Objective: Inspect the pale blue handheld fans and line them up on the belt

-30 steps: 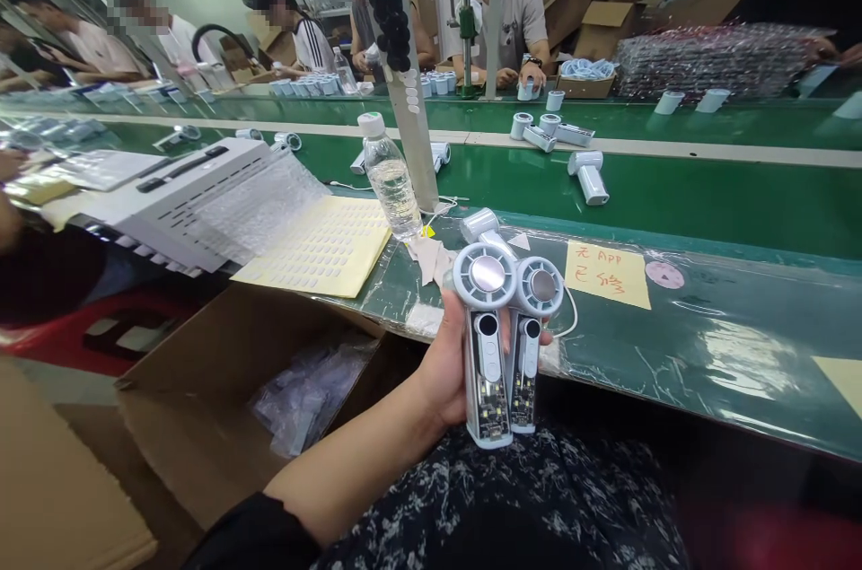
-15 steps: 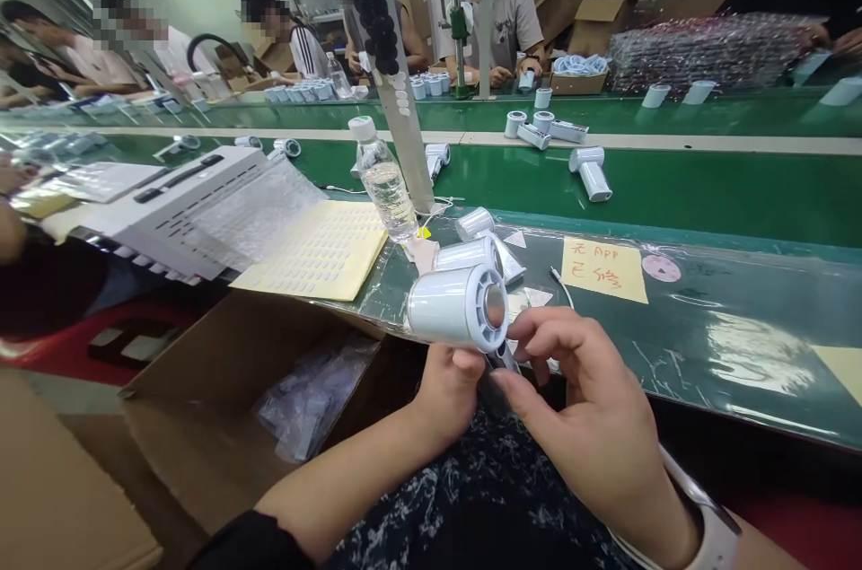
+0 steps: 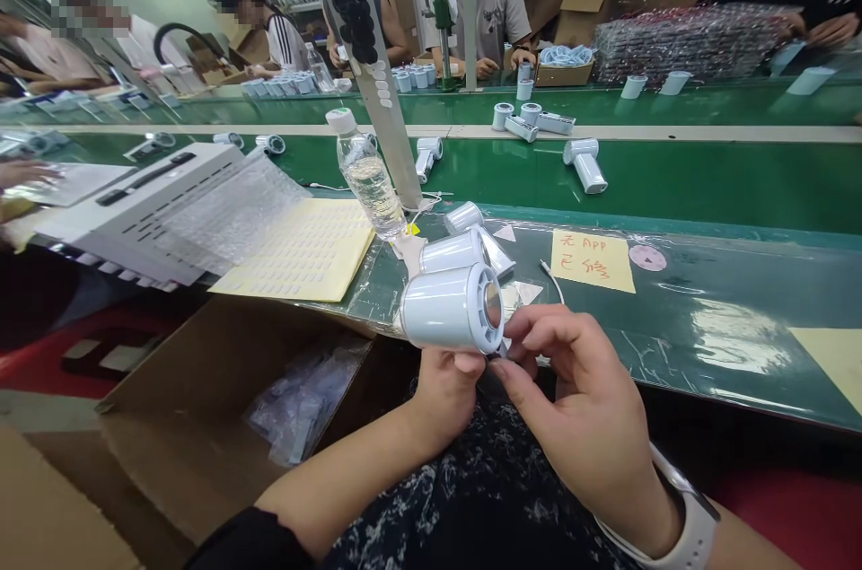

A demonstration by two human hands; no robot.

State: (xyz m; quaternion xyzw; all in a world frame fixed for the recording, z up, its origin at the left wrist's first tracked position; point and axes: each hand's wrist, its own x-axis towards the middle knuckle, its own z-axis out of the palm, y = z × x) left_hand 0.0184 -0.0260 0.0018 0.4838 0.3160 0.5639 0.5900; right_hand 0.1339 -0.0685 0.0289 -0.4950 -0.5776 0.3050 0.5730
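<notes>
A light-blue, hair-dryer-shaped device (image 3: 441,310) is held up over the table's near edge, its drum-like head pointing right. A slotted ring surrounds a shiny round metal centre on the head's end. My left hand (image 3: 448,386) is closed around the handle beneath the head, which hides most of the fingers. My right hand (image 3: 579,399) has its thumb and curled fingertips pinched at the handle, just below the ringed end; the exact contact is partly hidden. Just behind lies another light-blue device (image 3: 451,252), with a further drum-shaped head (image 3: 464,217) beyond it.
A water bottle (image 3: 369,179) stands by a metal post (image 3: 377,76). Left are a yellow sticker sheet (image 3: 306,256) and a white machine (image 3: 154,211). A cardboard box (image 3: 175,408) holds plastic bags below. A handwritten note (image 3: 593,261) lies right; more devices sit on the green conveyor (image 3: 498,171). Several people work opposite.
The view has shifted slightly, moving the background left. Both hands stay at the device; the handle shows less between my right fingers. A person's hand at far left has come further into view.
</notes>
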